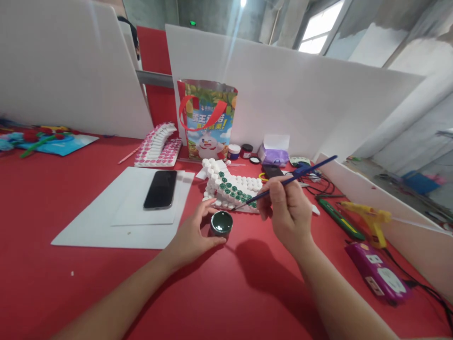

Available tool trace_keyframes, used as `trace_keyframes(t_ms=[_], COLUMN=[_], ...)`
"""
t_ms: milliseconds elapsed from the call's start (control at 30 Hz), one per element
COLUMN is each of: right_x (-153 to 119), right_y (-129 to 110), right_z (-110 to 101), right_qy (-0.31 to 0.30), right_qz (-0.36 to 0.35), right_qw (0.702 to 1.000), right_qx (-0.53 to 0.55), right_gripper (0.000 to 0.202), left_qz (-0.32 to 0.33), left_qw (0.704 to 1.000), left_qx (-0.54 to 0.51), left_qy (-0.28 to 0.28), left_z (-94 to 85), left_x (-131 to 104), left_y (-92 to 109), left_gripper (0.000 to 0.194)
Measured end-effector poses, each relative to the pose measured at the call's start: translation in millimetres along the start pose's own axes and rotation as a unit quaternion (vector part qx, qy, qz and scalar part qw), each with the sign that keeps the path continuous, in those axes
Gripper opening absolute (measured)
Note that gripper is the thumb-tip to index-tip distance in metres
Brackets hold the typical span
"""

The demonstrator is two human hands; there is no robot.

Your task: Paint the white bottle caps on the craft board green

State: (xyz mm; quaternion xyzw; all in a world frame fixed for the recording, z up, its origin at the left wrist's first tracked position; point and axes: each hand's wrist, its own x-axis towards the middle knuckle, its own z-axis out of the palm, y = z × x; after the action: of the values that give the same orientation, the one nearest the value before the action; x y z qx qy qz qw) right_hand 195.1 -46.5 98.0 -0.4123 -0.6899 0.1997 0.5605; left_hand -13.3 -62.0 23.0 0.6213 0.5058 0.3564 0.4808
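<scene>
My left hand (193, 236) is curled around a small round jar of dark green paint (221, 223), thumb on the near side and fingers on the far side. Between the fingers of my right hand (288, 212) is a blue-handled paintbrush (311, 168), its handle slanting up to the right. The brush tip points down left, close to the front edge of a white model (226, 186) covered in small round white pieces. Several of those pieces are painted green. Whether the tip touches the model, I cannot tell.
White boards (92, 208) with a black phone (160, 189) lie left. Behind stand a pink-and-white model (159, 145), a printed bag (208, 123), jars (233, 151) and a purple tissue pack (274, 153). At right lie a green cutter (339, 218), a yellow glue gun (371, 219) and a magenta box (377, 274) with cables.
</scene>
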Motion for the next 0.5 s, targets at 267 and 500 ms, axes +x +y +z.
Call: trace_keyframes(t_ms=[267,500], right_x=[-19,-16], right_y=[11,10], right_z=[3,5], right_qy=[-0.110,-0.142], right_qz=[-0.052,-0.073], right_qw=[0.989,0.978], right_qx=[-0.079,-0.131], right_gripper=[0.021,0.027], left_qz=[-0.001,0.011], left_qw=[1.000,1.000], left_qx=[-0.024,-0.007], left_qy=[-0.015,-0.011], left_z=[1.1,0.7], left_x=[-2,-3], left_y=[3,5], left_gripper=[0.080,0.076])
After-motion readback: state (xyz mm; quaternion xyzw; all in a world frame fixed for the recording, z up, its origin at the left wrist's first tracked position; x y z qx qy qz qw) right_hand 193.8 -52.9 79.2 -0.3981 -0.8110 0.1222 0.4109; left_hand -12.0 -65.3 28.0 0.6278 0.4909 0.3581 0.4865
